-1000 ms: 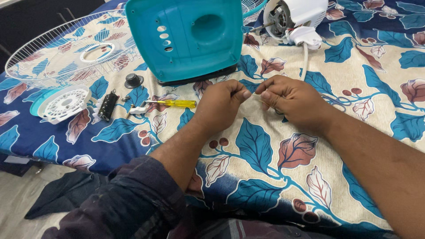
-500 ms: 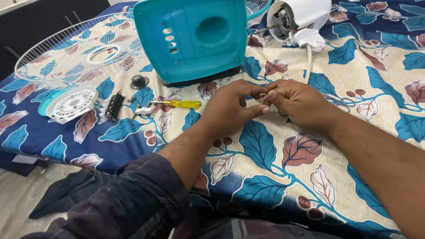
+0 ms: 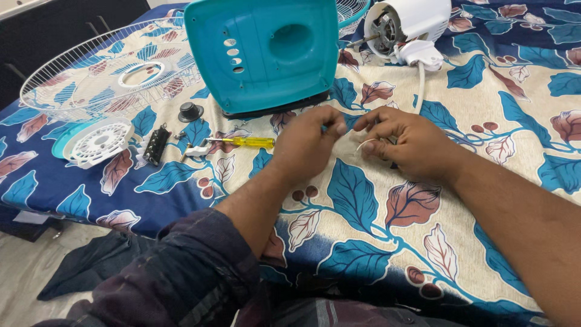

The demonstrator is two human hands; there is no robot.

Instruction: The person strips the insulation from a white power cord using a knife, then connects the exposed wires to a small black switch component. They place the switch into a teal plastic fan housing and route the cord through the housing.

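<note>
Thin white wire (image 3: 365, 144) between the fingers (image 3: 336, 128), mostly hidden, too small to identify.

Bright, even light fills the view, with no single source in sight. Shadows are soft and short: a faint one lies under the left hand (image 3: 311, 145) and the right hand (image 3: 405, 142). The teal fan housing (image 3: 266, 54) carries a mild sheen without harsh glare. Focus is sharp at centre; the edges bend slightly outward.
</note>
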